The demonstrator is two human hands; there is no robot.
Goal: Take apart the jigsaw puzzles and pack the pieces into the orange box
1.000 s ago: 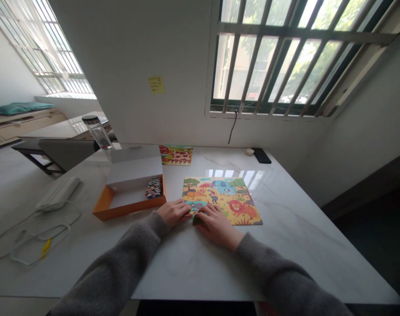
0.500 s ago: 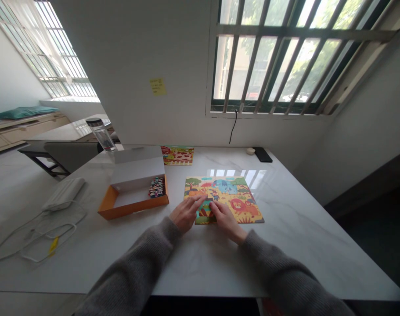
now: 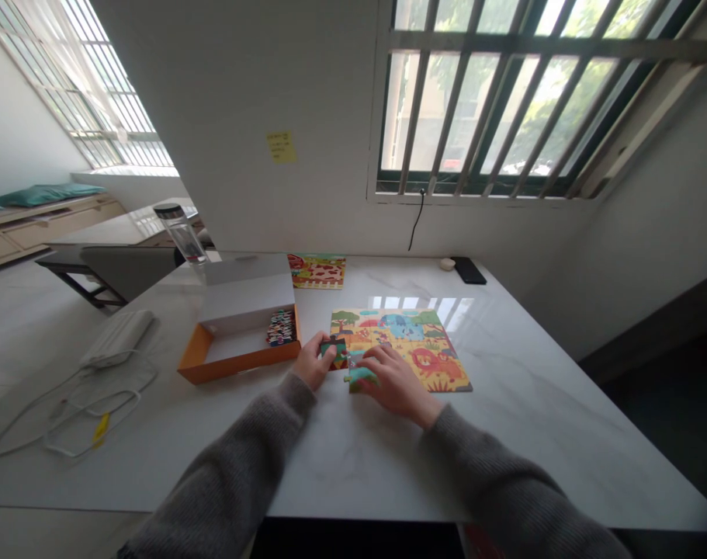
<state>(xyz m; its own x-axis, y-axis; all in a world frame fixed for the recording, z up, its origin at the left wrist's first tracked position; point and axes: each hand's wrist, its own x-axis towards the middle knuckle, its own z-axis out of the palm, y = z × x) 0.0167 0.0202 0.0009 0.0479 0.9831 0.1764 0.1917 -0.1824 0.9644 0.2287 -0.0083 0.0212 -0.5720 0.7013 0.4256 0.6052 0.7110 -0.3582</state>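
A colourful animal jigsaw puzzle [image 3: 434, 341], with an elephant and lions, lies flat on the table. My left hand [image 3: 313, 363] is closed on a dark green and brown puzzle piece [image 3: 334, 354] at the puzzle's left edge; whether this is one piece or several joined I cannot tell. My right hand [image 3: 396, 384] bends over the lower left corner, thumb and fingers gripping a light blue and green puzzle piece [image 3: 362, 376]. Its palm and fingers hide part of the puzzle.
An open orange box [image 3: 237, 366] with several stacked puzzle pieces [image 3: 281, 328] stands at left. Behind are a farm picture [image 3: 318, 272], a black phone [image 3: 469, 271] and a small white object [image 3: 447, 265]. A bottle [image 3: 181, 235], white device [image 3: 119, 338] and cable [image 3: 67, 452] lie farther left.
My left hand has moved left with the dark piece, which now sits apart from the lower left corner. My right hand has shifted slightly, its fingers now spread over the light piece.
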